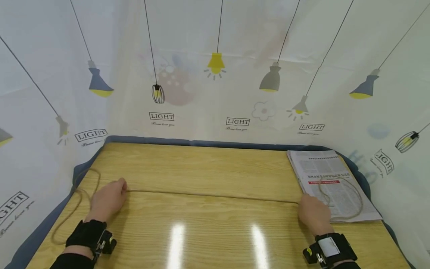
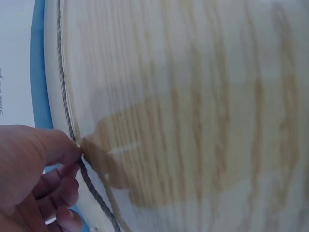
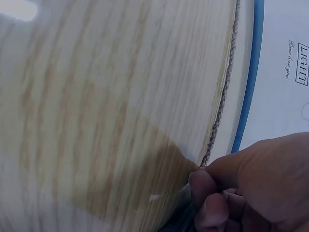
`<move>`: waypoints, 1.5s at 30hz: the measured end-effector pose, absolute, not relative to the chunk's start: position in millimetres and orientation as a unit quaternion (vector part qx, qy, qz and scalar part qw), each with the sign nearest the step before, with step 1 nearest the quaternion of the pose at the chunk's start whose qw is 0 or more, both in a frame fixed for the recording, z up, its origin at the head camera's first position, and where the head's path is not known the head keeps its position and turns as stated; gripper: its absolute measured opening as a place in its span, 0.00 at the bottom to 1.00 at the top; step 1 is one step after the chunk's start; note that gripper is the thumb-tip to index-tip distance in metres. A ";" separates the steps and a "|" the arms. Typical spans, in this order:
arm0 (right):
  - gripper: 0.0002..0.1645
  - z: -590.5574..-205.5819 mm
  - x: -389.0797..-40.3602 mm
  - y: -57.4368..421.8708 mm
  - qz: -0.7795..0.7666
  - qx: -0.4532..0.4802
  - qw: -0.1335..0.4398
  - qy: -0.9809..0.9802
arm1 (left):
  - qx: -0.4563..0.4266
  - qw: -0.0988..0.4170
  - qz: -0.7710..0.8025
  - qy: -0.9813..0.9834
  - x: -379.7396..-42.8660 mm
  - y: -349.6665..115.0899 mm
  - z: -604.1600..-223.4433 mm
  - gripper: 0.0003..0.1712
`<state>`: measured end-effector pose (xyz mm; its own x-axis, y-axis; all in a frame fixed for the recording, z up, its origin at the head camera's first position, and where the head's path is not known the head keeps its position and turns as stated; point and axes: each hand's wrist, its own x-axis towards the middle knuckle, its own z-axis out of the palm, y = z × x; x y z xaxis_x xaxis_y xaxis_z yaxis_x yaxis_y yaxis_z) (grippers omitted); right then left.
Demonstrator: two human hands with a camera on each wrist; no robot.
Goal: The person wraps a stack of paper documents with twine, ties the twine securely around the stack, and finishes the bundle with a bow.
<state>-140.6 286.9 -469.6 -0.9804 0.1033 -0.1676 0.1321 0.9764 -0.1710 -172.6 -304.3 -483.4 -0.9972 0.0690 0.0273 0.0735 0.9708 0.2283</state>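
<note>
A thin brown twisted rope [image 1: 211,195] runs straight across the table between both hands. At the left, my left hand [image 1: 109,200] pinches it between thumb and forefinger, and the loose end loops behind the wrist over the table's left edge. In the left wrist view the rope [image 2: 63,77] passes through the fingertips and trails on below them. My right hand [image 1: 314,213] pinches the other side of the rope by the newspapers; the right wrist view shows the rope [image 3: 224,92] meeting its thumb and forefinger. Past that hand, a loose curl of rope lies over the newspapers.
A stack of newspapers [image 1: 319,164] lies at the table's right back corner. The wood-grain table [image 1: 201,164] has a dark blue border along its edge. Behind it hangs a white sheet [image 1: 201,33] printed with lamps. Two light reflections shine near the front.
</note>
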 end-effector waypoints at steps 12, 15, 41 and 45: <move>0.10 -465.3 -143.4 278.9 -0.075 0.052 0.053 0.994 | -0.057 0.007 -0.131 -0.990 -173.7 -292.8 -481.5 0.05; 0.08 -465.2 -147.6 272.3 -0.082 0.044 0.014 0.996 | -0.067 0.017 -0.144 -0.987 -173.3 -288.6 -479.8 0.07; 0.28 -469.0 -188.1 312.8 -0.077 0.097 0.075 0.989 | -0.215 0.070 -0.227 -0.947 -177.0 -150.6 -473.8 0.07; 0.23 -468.6 -187.6 318.9 -0.065 0.102 0.077 0.990 | -0.222 0.061 -0.223 -0.947 -175.2 -140.2 -476.0 0.07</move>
<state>-187.6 318.9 -468.6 -0.9675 0.1920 -0.1648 0.2118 0.9708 -0.1124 -175.2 -140.2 -476.0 -0.8938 0.3934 0.2152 0.4481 0.8021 0.3948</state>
